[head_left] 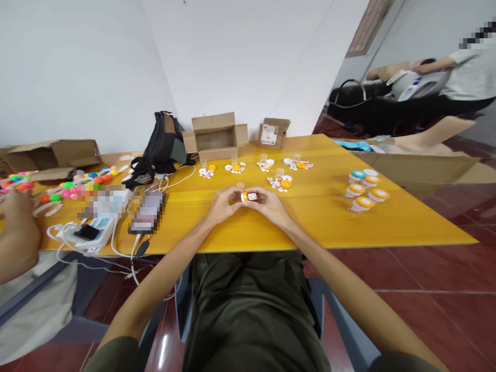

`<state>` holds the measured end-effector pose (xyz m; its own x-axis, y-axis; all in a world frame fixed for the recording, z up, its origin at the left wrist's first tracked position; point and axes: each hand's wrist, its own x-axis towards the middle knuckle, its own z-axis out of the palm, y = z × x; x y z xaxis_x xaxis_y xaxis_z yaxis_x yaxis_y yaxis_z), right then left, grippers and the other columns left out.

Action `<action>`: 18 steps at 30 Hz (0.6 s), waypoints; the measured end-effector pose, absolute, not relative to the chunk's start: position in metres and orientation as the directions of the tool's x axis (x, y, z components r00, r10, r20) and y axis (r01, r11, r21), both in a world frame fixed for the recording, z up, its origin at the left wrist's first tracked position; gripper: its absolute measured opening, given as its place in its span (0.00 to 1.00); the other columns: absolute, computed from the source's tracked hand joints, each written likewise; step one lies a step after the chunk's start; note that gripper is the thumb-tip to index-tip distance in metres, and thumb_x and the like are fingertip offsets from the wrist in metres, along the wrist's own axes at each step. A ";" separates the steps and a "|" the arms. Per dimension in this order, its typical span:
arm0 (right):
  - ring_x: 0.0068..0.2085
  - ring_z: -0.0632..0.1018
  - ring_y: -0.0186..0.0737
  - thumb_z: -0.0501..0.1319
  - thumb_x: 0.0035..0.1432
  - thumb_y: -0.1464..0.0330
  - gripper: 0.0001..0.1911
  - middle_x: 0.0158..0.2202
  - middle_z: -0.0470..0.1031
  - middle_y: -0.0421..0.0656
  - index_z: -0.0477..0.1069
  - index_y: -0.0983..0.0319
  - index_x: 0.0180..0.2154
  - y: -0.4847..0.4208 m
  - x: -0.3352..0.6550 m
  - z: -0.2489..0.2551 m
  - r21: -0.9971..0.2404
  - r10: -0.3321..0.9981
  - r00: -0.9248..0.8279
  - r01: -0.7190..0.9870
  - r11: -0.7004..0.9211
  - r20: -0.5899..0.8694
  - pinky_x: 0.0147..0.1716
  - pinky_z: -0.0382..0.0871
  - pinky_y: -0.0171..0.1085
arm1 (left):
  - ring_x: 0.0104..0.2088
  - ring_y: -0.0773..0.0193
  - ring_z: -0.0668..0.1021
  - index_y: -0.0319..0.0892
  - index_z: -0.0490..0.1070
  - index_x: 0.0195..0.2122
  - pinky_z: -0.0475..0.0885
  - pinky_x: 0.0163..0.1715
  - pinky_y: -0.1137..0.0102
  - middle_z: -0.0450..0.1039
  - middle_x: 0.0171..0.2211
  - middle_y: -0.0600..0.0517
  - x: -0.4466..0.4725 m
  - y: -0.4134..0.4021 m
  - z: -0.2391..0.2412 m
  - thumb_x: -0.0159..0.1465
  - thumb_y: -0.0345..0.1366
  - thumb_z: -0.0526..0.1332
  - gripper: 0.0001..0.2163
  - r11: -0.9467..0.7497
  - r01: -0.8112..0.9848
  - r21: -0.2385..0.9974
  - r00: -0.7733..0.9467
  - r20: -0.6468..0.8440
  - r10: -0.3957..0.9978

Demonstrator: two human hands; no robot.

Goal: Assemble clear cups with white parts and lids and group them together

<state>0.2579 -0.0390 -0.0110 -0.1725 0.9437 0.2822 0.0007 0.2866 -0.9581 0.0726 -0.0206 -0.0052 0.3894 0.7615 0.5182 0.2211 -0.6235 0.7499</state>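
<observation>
My left hand (223,205) and my right hand (271,207) meet near the table's front edge, fingers closed around a small orange-and-white lid with a white perforated insert (251,197). The left fingers grip the orange rim end, and the right fingers pinch around the dotted white end. Just beyond the fingertips is a small clear cup (240,185), partly hidden. Further back lie several groups of loose parts: orange rings (286,183), white discs (269,163), small white pieces (207,174) and clear cups (279,172).
Several lidded clear jars (362,203) stand at the right. Open cardboard boxes (217,151) and a black backpack (165,142) are at the back. A phone (148,212), power strip (103,235) and cables lie left. Another person's arm (17,235) reaches in at far left.
</observation>
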 end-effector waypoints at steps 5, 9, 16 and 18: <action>0.41 0.83 0.48 0.73 0.47 0.60 0.16 0.39 0.84 0.42 0.78 0.56 0.38 -0.042 0.257 -0.013 -0.931 0.933 -0.124 0.105 0.351 0.338 0.47 0.78 0.47 | 0.38 0.59 0.83 0.42 0.76 0.45 0.80 0.45 0.64 0.82 0.40 0.47 0.073 -0.022 -0.006 0.62 0.43 0.70 0.14 -0.596 0.197 0.779 0.439 0.473 0.764; 0.42 0.83 0.48 0.72 0.50 0.60 0.15 0.40 0.83 0.42 0.78 0.56 0.40 -0.045 0.257 -0.009 -0.905 0.913 -0.152 0.147 0.400 0.379 0.49 0.78 0.48 | 0.42 0.57 0.84 0.42 0.74 0.48 0.80 0.47 0.63 0.82 0.44 0.45 0.073 -0.019 -0.008 0.62 0.44 0.69 0.16 -0.581 0.167 0.797 0.436 0.469 0.768; 0.45 0.83 0.49 0.63 0.60 0.59 0.11 0.42 0.83 0.43 0.78 0.53 0.44 -0.050 0.258 -0.003 -0.865 0.878 -0.182 0.173 0.472 0.443 0.50 0.76 0.47 | 0.42 0.59 0.83 0.42 0.73 0.46 0.79 0.46 0.64 0.82 0.43 0.47 0.073 -0.015 -0.009 0.61 0.44 0.70 0.17 -0.492 0.112 0.863 0.414 0.410 0.813; 0.44 0.82 0.51 0.61 0.62 0.58 0.11 0.41 0.83 0.43 0.79 0.53 0.41 -0.050 0.259 -0.003 -0.846 0.871 -0.188 0.217 0.488 0.454 0.49 0.75 0.47 | 0.42 0.60 0.83 0.41 0.72 0.44 0.79 0.45 0.65 0.81 0.42 0.48 0.073 -0.015 -0.010 0.60 0.45 0.71 0.17 -0.468 0.107 0.877 0.421 0.386 0.821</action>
<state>0.2589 -0.0502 -0.0027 -0.1878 0.8708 0.4543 0.2165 0.4878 -0.8457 0.0726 -0.0147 -0.0096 0.4209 0.8208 0.3863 0.1070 -0.4678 0.8774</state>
